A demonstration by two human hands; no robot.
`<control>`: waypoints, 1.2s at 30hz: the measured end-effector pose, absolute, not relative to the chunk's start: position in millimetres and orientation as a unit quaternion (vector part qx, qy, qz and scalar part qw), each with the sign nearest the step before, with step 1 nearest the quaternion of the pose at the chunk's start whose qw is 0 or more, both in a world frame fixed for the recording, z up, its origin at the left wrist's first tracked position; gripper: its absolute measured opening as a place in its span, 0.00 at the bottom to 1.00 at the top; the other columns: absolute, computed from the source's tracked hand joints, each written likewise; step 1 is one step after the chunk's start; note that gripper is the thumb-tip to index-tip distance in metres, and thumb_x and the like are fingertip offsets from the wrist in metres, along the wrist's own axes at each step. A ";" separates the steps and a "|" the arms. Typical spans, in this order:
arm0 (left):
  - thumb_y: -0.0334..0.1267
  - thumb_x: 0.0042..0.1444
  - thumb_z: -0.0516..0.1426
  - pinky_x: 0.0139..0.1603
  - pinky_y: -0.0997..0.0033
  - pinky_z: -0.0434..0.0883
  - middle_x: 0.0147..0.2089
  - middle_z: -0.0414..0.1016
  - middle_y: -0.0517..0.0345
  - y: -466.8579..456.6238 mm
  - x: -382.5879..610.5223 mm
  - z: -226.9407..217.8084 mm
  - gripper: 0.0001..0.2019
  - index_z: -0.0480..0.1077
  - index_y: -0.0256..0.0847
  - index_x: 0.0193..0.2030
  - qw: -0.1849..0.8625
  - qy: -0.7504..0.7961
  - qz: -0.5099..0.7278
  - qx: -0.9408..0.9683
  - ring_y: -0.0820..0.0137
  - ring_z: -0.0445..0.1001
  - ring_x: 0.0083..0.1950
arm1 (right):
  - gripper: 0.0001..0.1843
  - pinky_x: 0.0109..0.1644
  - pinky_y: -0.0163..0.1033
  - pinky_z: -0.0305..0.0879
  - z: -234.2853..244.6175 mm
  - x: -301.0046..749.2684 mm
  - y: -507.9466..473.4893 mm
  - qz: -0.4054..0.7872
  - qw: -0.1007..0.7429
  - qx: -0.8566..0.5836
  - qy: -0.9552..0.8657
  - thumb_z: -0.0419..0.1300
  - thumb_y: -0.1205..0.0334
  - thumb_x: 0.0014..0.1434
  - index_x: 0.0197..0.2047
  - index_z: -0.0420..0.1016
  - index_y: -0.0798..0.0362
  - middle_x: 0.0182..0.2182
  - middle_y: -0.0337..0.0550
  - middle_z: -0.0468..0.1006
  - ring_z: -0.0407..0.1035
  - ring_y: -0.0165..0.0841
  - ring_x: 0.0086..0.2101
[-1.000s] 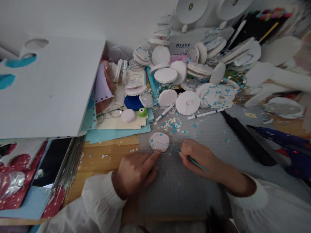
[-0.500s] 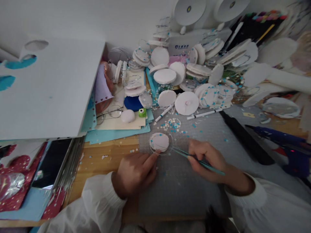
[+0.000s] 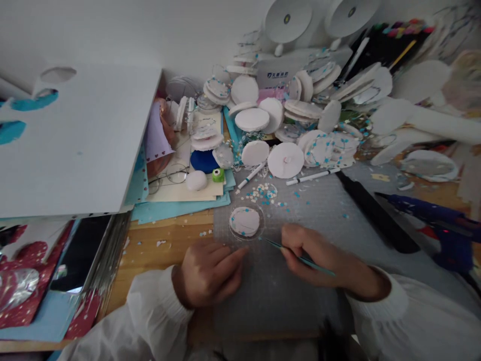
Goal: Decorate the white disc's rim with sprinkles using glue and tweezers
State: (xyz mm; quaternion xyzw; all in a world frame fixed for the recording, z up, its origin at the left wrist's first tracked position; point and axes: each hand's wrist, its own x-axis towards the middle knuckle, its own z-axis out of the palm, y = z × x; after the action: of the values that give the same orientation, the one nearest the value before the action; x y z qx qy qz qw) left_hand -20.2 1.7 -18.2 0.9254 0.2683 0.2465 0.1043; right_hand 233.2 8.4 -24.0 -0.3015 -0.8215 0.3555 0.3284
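A small white oval disc with blue and pale bits around its edge lies on the grey cutting mat, ringed by a thin clear or wire loop. My left hand rests just below it, index finger stretched out near the loop and other fingers curled, holding nothing that shows. In my right hand are teal tweezers, their dark tips pointing left at a tiny blue piece on the mat, right of the loop. Above the disc, small blue and white flower-shaped confetti is scattered.
White discs, some wound with beaded wire, crowd the back. A blue glue gun and a black bar-shaped object lie right. Two white markers and a green punch are nearer. A white board stands left.
My left index finger has drawn back from the disc's lower edge. My right hand has moved slightly left and down with the tweezers, whose tips are now lower beside the loop.
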 end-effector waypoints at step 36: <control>0.39 0.55 0.59 0.19 0.81 0.52 0.18 0.52 0.70 -10.6 -1.4 0.0 0.10 0.72 0.35 0.41 0.557 0.438 0.303 0.637 0.80 0.52 0.19 | 0.15 0.28 0.36 0.44 -7.8 208.1 -9.1 0.723 0.421 -0.283 -0.469 0.50 0.59 0.64 0.30 0.46 0.49 0.23 0.32 0.50 0.44 0.28 0.25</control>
State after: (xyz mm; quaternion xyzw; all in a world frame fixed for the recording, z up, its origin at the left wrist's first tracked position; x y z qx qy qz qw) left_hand -1.4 -10.6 0.0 0.6372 0.4380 0.3034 0.5569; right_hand 208.1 -9.1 -7.8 -0.2833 -0.4690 0.7230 0.4208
